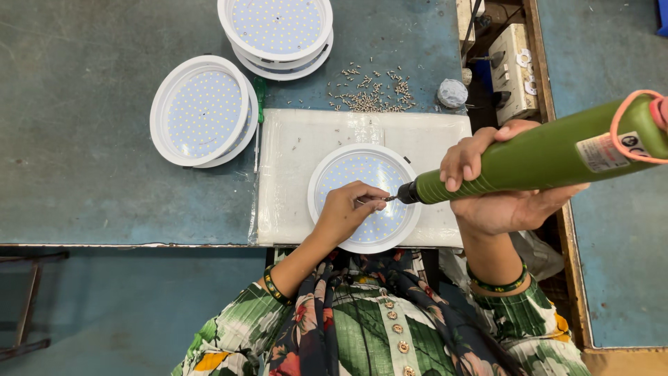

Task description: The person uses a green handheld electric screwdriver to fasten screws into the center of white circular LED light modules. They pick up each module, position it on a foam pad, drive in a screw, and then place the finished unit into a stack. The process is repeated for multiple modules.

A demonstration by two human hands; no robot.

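A round white lamp panel dotted with small yellow diodes lies on a white pad at the bench's near edge. My left hand rests over the panel with its fingertips pinched on a small screw. My right hand grips a green electric screwdriver, held nearly level. Its dark tip points left and meets the screw at my left fingertips.
Two stacks of similar round lamp panels sit on the blue-green bench, at the left and at the top. A green-handled hand screwdriver lies between them. Loose screws are scattered behind the pad. A power strip sits at the right.
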